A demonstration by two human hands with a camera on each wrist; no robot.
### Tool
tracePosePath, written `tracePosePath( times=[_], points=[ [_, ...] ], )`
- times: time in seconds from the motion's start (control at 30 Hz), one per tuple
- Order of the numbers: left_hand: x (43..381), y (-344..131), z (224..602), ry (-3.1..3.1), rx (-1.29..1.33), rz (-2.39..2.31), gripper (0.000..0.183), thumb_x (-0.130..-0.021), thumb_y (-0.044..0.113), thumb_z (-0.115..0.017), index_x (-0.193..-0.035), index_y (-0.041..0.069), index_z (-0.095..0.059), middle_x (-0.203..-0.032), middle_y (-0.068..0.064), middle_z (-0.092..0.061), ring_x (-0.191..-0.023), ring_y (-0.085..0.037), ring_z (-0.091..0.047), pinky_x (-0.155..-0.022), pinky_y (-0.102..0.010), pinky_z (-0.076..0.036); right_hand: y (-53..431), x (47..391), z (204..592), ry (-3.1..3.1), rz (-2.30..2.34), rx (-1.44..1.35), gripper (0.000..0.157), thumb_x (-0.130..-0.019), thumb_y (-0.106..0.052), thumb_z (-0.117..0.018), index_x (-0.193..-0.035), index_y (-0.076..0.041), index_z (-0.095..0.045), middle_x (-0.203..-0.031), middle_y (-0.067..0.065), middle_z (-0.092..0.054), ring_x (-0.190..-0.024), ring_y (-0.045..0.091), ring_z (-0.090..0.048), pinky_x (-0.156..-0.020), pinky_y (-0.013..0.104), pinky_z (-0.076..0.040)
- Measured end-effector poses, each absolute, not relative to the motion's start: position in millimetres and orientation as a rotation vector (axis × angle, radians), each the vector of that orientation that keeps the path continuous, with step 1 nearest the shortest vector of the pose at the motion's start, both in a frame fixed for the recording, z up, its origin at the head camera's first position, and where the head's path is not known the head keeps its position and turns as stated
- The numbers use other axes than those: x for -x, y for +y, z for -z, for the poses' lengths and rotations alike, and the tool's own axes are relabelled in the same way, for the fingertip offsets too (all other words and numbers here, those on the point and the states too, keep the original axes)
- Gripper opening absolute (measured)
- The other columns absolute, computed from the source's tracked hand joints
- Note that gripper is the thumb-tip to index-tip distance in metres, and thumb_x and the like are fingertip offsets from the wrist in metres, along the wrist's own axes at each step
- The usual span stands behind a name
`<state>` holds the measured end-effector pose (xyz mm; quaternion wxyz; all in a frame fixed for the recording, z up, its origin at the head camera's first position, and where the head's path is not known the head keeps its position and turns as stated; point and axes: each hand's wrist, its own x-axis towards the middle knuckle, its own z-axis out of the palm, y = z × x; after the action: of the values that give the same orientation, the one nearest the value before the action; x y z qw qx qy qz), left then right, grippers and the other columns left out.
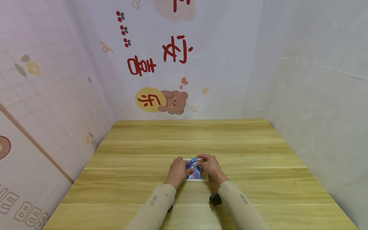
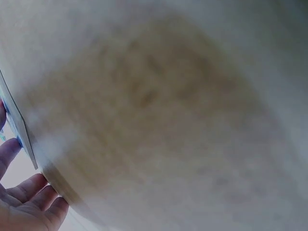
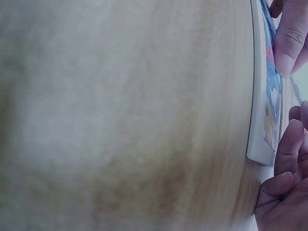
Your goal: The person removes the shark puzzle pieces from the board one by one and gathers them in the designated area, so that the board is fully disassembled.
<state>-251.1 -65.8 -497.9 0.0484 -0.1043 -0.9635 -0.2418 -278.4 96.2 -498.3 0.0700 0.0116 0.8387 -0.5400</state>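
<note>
A flat picture puzzle [image 1: 196, 174] with a white border and a blue sea-coloured scene lies on the table in the head view. My left hand [image 1: 177, 172] rests at its left side, thumb over the picture. In the left wrist view the fingers [image 2: 36, 190] of that hand touch down beside the white edge. From the right, my right hand [image 1: 210, 166] reaches over the upper part and pinches a thin puzzle piece [image 3: 297, 90], seen edge-on in the right wrist view. The fingers partly cover the picture, so its upper corners are hidden.
The wood-grain table [image 1: 138, 150] stretches out around the puzzle. A white wall [image 1: 224, 64] with printed bear and red lettering stands behind, with side walls left and right. A tiny orange bit [image 1: 214, 156] shows just past the right hand. A black wrist camera [image 1: 215, 199] hangs under the right sleeve.
</note>
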Motion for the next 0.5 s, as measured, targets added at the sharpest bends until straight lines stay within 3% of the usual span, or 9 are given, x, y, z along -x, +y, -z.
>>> tracePosePath(
  times=[0.23,0.5],
  points=[
    [254,-63,499,-2.980,0.311,0.708,0.038,-0.088,0.030,-0.077,-0.115,0.004,-0.074,-0.119,-0.022,-0.061,-0.112,-0.039,-0.056,-0.096,-0.049,-0.046,106,279,499,2.458,1.776,-0.005,0.033,-0.092,0.005,-0.063,-0.125,0.005,-0.064,-0.093,0.011,-0.067,-0.076,0.019,-0.062,-0.068,0.031,-0.054],
    [257,-69,500,-2.958,0.339,0.694,0.037,-0.085,0.034,-0.080,-0.109,0.006,-0.076,-0.098,-0.011,-0.061,-0.092,-0.029,-0.056,-0.083,-0.046,-0.048,125,285,494,2.406,1.847,-0.011,0.033,-0.095,0.000,-0.062,-0.128,0.002,-0.063,-0.098,0.011,-0.068,-0.085,0.026,-0.063,-0.076,0.035,-0.054]
  ],
)
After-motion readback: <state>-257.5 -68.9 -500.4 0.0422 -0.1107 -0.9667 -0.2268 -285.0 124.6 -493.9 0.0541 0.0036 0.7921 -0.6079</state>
